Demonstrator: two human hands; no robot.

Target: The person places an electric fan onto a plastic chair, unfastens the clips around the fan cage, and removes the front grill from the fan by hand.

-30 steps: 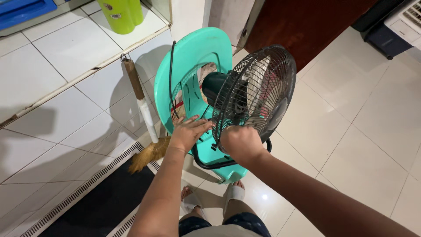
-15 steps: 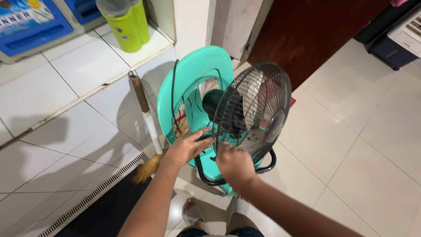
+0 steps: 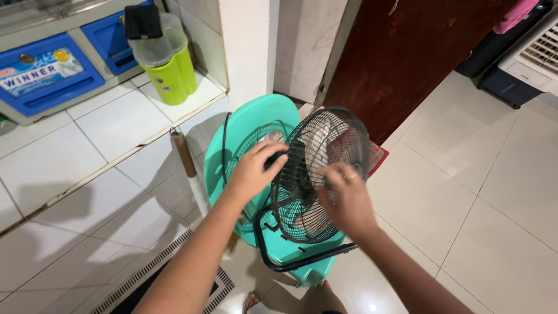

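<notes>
Hands meet on a black floor fan that stands on a turquoise plastic chair. The left hand is curled around the rear of the fan, about where the motor housing sits behind the wire cage, though the fingers hide exactly what they grip. The right hand lies on the front grille with fingers bent and partly hooked into the wires; whether it pinches a clip or only presses on the cage cannot be told from this angle. The fan's tubular black base rests on the chair seat and juts past its front edge.

Handling the fan well calls for a firm hold at the back while the front hand works, so that the head does not swivel or the base slide off the seat. Thin grille wires would likely flex, so pressure is better placed near the rim.

Beyond, a broom handle leans against the tiled ledge, which carries a lime-green container.
</notes>
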